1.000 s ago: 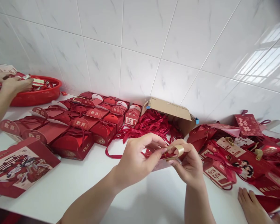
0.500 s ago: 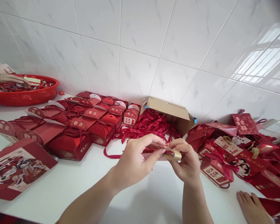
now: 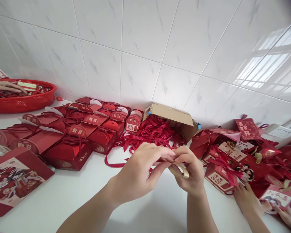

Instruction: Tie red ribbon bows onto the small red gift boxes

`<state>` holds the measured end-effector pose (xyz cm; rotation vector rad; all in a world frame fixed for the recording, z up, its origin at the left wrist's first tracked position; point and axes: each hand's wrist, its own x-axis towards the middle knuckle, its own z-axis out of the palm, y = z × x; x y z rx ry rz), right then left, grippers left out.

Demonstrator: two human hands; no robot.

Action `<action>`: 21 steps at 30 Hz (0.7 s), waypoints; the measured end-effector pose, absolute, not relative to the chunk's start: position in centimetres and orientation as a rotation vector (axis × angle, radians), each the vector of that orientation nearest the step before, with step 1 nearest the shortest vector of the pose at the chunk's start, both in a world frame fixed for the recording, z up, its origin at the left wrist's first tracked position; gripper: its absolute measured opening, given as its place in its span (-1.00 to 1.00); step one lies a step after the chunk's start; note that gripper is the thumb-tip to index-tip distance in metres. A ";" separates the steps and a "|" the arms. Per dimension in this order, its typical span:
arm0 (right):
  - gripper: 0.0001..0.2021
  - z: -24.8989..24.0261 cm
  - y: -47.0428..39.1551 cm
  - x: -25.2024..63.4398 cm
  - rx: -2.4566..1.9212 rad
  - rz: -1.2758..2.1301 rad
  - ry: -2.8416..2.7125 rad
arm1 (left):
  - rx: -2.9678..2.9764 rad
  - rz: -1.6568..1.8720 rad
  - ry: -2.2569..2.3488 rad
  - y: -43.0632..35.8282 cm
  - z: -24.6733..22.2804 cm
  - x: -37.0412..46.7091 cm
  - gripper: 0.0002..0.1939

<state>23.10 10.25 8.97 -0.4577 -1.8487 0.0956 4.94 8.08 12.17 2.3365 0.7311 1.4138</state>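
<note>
In the middle of the view, my left hand (image 3: 140, 174) and my right hand (image 3: 191, 171) meet above the white table. Both are closed, fingertips together, on a small red candy box that they mostly hide. A gold ribbon loop (image 3: 185, 173) sticks out of it below my right fingers. Just beyond my hands, a heap of dark red ribbons (image 3: 155, 129) spills from a cardboard box (image 3: 171, 113) lying on its side. One loose ribbon strand (image 3: 115, 165) curls across the table left of my hands.
Several red candy boxes (image 3: 97, 119) stand in rows at left, with a larger printed box (image 3: 16, 181) in front. Another person's hand (image 3: 7, 86) reaches into a red basin (image 3: 21, 104). At right, a person's hands (image 3: 249, 200) hold a small box (image 3: 278, 195) beside piled boxes (image 3: 220, 176).
The gold loop has swung downward and shows more open below my right fingers. At right, another person's hands have come further into view with a small box.
</note>
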 end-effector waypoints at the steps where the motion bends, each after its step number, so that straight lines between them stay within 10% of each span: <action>1: -0.77 9.0 10.3 23.1 -0.455 0.093 -1.830 | 2.333 1.412 0.700 8.1 12.2 4.9 -0.74; 21: -0.94 9.8 9.2 23.4 -0.342 0.000 -1.743 | 2.474 1.485 0.499 9.5 12.2 4.8 -0.71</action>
